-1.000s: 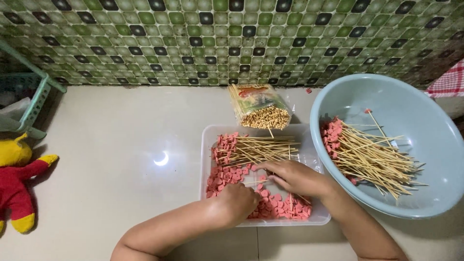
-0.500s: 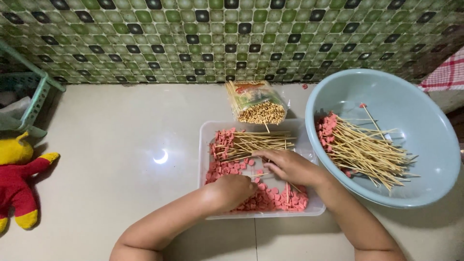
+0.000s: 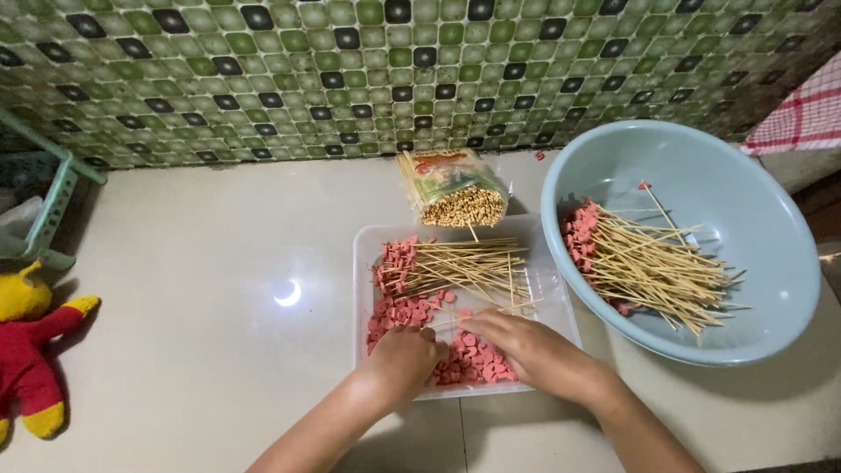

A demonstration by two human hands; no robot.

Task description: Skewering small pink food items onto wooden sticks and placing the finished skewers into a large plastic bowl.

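Note:
A clear plastic tray lies on the pale floor in front of me, holding small pink sausage slices and a pile of loaded bamboo skewers. My left hand rests fingers-down in the slices at the tray's near edge. Beside it my right hand pinches a thin skewer that points left over the slices. A light blue basin to the right holds many more skewers tipped with pink slices.
An opened packet of bare bamboo skewers leans behind the tray against the green tiled wall. A red and yellow plush toy lies at far left, below a green plastic stool leg. A red checked cloth shows top right.
The view has shifted slightly, and both hands have stayed low in the tray. My right hand has slid a little toward the near edge with the skewer.

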